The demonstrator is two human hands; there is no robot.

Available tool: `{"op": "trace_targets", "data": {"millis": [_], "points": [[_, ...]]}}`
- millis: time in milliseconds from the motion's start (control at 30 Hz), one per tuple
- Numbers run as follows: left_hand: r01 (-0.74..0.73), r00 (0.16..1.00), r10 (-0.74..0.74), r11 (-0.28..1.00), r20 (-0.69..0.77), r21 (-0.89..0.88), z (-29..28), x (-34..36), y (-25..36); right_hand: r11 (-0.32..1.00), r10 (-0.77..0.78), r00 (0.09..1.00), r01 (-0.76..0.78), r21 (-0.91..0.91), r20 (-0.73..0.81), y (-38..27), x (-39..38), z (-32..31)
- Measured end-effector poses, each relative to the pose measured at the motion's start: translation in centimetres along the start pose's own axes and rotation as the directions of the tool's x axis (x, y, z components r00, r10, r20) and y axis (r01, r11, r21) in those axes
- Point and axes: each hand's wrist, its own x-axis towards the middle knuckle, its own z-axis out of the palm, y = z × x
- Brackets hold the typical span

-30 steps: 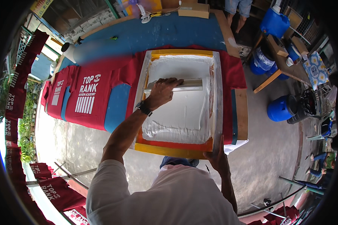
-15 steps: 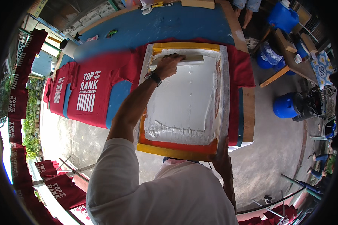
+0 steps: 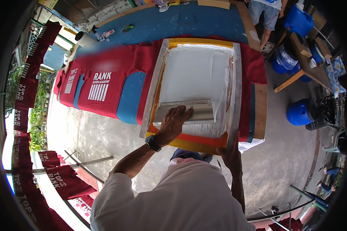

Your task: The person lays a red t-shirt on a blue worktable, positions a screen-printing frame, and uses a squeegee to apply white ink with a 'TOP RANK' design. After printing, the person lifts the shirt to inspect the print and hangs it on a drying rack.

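A silk-screen frame (image 3: 238, 82) with yellow and orange edging lies over a dark red T-shirt (image 3: 255, 71) on the blue-topped table. White ink (image 3: 196, 77) coats most of its mesh. My left hand (image 3: 174, 122) is closed around a wide metal squeegee (image 3: 201, 111), which rests on the mesh near the frame's close end; a ridge of ink shows below it. At the near right corner, my right hand (image 3: 229, 152) grips the frame's edge, its fingertips partly hidden.
Printed red T-shirts (image 3: 100, 86) lie to the left on the blue table (image 3: 173, 25). More shirts (image 3: 67, 181) hang at the left and lower left. Blue drums (image 3: 300, 112) and a wooden bench (image 3: 314, 71) stand at right. Another person (image 3: 264, 17) stands beyond the table.
My left hand has drawn the squeegee from the frame's far end toward me. My right hand still holds the near corner. The view has shifted a little, and more of the other person shows.
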Motion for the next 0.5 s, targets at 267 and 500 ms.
{"op": "trace_targets", "data": {"millis": [267,500], "points": [[0.006,0.988,0.003,0.998,0.155,-0.061,-2.7,-1.4,1.4,0.999,-0.024,0.999,0.025,0.025,-0.039,0.2,-0.1,-0.1],[-0.186,0.982,0.187,0.982,-0.02,0.03,-1.3,15.3,-5.1,1.0,-0.027,0.999,0.027,0.007,-0.036,0.2,-0.1,-0.1]]}}
